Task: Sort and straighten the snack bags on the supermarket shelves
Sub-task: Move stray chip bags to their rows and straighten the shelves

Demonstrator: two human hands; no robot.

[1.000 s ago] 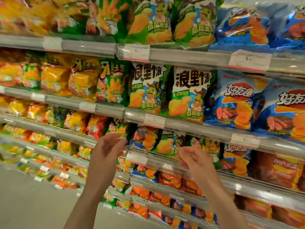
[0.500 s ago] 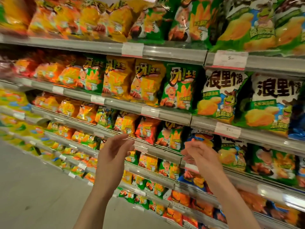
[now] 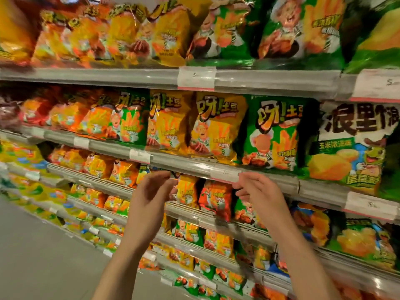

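Note:
Snack bags fill several shelf rows in front of me. On the middle shelf stand two yellow bags (image 3: 168, 124), a green bag (image 3: 272, 135) and a white-and-green bag (image 3: 350, 144), all upright. One row lower sit a small yellow bag (image 3: 187, 191) and a red bag (image 3: 216, 198). My left hand (image 3: 151, 198) is raised just left of the small yellow bag, fingers loosely bent, holding nothing. My right hand (image 3: 257, 191) hovers right of the red bag, below the shelf rail (image 3: 184, 164), fingers loosely curled and empty.
A top shelf with orange, yellow and green bags (image 3: 164, 33) hangs overhead. Price tags (image 3: 195, 77) clip onto the rails. Lower shelves with small bags (image 3: 216, 241) run down toward the grey aisle floor (image 3: 43, 256) at the left.
My view has swung left along the aisle, from the blue and green bags to the yellow and green ones. Both hands stayed raised and empty, moving along with it.

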